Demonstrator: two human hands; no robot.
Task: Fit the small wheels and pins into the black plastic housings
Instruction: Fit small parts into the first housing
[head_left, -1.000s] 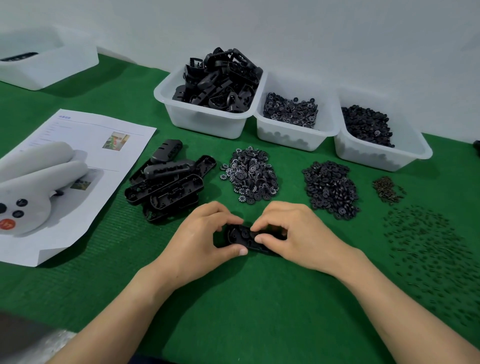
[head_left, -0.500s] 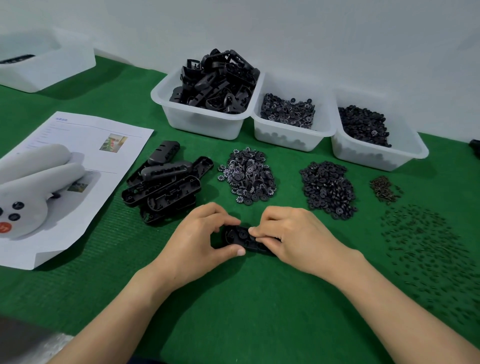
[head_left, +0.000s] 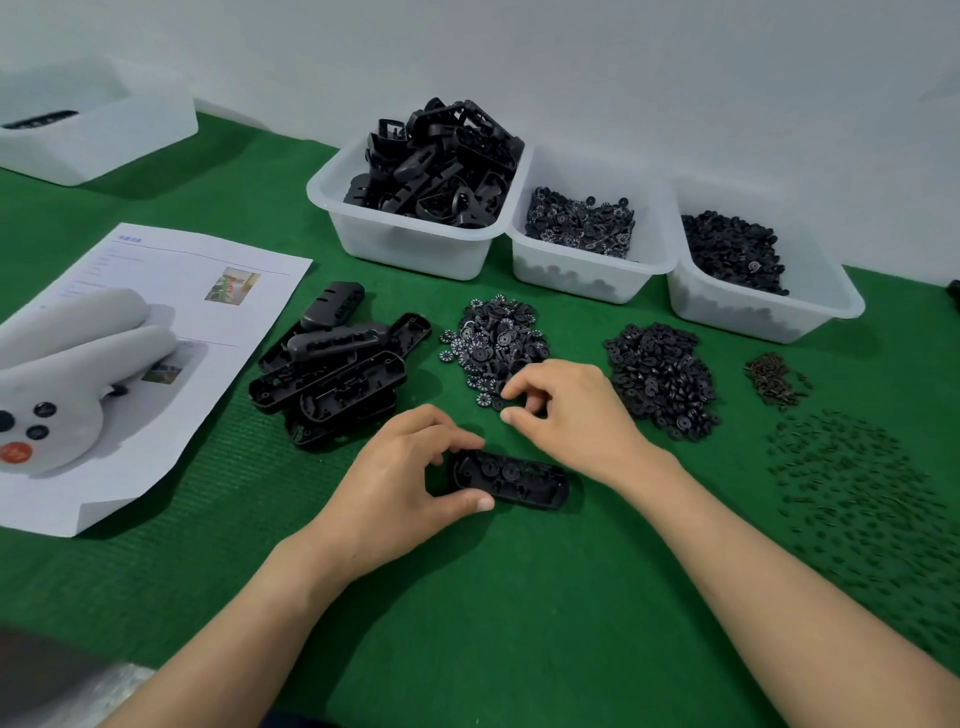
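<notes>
Half a second ago both hands were closed over the black housing (head_left: 511, 480). Now only the left hand (head_left: 405, 483) holds it, its grip curled round the left end with the thumb along the near edge and the forefinger over the far edge. The housing lies flat, open side up, on the green desk (head_left: 467, 597) just below the centre of the frame, in the same spot as before. With the other hand off it, its right half is uncovered, and two round parts show seated in its left half. The right hand (head_left: 571, 415) has lifted away and moved up the frame to the near edge of the pile of toothed wheels (head_left: 493, 343). There its thumb and forefinger bend toward each other over the lowest wheels; whether that grip has closed on a wheel cannot be told. The rest has not shifted: the heap of spare housings (head_left: 332, 379) sits left of centre and the pile of plain wheels (head_left: 660, 379) just right of the right hand. The small brown heap (head_left: 774, 379) and the scattered pins (head_left: 857, 499) lie toward the right edge, and the three white bins (head_left: 415, 249) stand along the top.
</notes>
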